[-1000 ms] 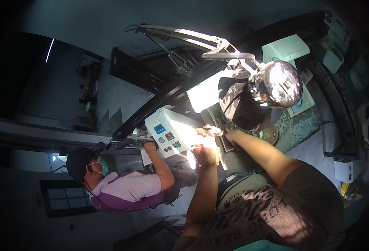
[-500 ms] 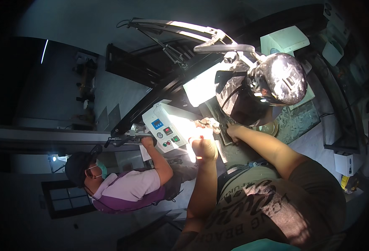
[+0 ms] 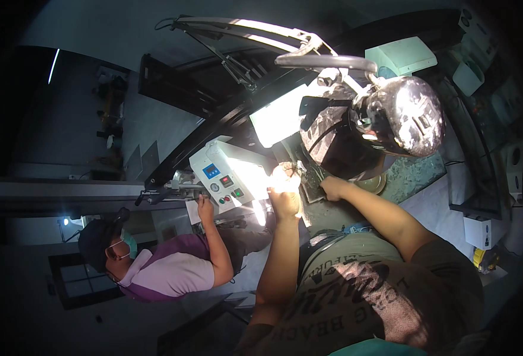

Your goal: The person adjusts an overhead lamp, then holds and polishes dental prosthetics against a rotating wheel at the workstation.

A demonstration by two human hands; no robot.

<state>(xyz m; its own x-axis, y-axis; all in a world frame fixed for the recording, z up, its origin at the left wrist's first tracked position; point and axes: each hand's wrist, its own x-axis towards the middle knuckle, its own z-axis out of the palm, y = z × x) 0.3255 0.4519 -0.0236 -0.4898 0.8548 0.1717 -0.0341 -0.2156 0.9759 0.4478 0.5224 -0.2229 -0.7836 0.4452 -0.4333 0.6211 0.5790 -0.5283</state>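
Under the lamp's glare my left hand [image 3: 285, 202] is raised, its fingers closed around a small, pale, lumpy piece [image 3: 287, 173]. The light washes out that piece, and I cannot make out its kind. To its right my right hand [image 3: 334, 188] is bent inward with the fingers curled together. Its fingertips meet a dark, flat-edged object [image 3: 313, 183] on the work surface, and whatever they pinch is hidden. A black, shiny lamp head [image 3: 412, 115] on a jointed arm hangs just above and right of both hands.
At left stands a white control box [image 3: 229, 178] with a display and buttons. A masked co-worker [image 3: 166, 261] reaches to a metal fixture [image 3: 175, 188] beside it. A round, brassy dish [image 3: 373, 184] sits behind my right forearm. A white box [image 3: 401, 56] is at back right.
My left hand and its pale piece have shifted slightly left and turned. My right hand stays by the dark object. The co-worker's hand has shifted a little. The whole view has drifted slightly.
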